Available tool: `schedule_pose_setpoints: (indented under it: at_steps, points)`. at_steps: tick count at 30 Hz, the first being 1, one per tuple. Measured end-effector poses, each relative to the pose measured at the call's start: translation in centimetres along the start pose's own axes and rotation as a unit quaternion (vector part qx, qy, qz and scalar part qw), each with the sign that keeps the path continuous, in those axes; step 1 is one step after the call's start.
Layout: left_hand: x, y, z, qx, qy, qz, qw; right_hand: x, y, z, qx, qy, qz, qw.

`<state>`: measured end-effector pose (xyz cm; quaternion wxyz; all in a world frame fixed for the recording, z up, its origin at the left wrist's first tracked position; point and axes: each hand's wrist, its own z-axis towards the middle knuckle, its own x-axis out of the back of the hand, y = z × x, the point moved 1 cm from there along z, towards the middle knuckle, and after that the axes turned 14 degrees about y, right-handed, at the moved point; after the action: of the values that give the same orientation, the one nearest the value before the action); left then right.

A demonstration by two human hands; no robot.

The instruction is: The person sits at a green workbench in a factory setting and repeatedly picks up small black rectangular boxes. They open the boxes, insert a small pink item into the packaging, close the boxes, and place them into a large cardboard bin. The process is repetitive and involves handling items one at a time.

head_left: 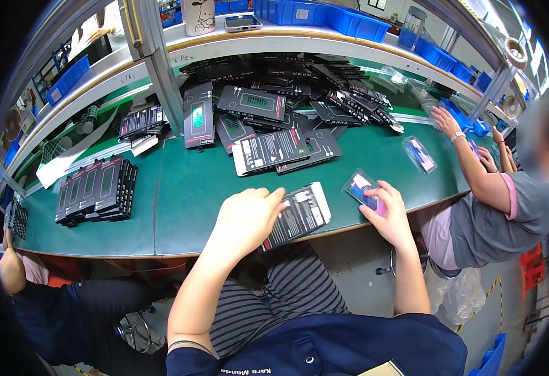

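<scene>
My left hand [248,216] grips a flat black box [294,219] at the table's front edge. White print covers the box's upper face, and a white end flap stands out on its right. To the right, my right hand [388,214] has its thumb and fingers on a clear plastic pack [357,184] with a blue and pink item inside. Whether that pack is lifted off the table I cannot tell. A second clear pack [419,155] lies farther right. Just beyond my left hand are a printed black box [271,151] and other loose ones.
A heap of black boxes [252,103] covers the back of the green table [180,207]. Neat stacks of boxes [96,191] stand at left. A metal post [161,69] rises behind them. Blue bins [356,25] line the shelf. A co-worker [500,207] sits at right, another person at left.
</scene>
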<state>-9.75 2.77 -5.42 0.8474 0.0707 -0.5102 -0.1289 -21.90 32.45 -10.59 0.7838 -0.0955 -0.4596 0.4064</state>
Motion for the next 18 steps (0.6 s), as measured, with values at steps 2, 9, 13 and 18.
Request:
schedule_pose_setpoints:
  at_steps: [2,9,13,18]
  points:
    - [-2.1,-0.2,-0.2,-0.069,0.057,-0.034,0.995,-0.6,-0.6,0.6,-0.008,0.025,0.026,0.999]
    - [-3.2,-0.2,-0.7,-0.067,-0.056,-0.085,0.993,-0.1,-2.9,2.4,0.110,-0.274,0.171,0.940]
    - [-3.3,0.0,-0.3,-0.117,-0.027,-0.070,0.990,-2.6,-6.2,0.8,0.145,-0.294,0.240,0.914]
    - [-0.3,1.0,0.5,0.040,0.030,-0.262,0.964,-4.0,-8.9,-0.2,-0.054,-0.022,0.627,0.777]
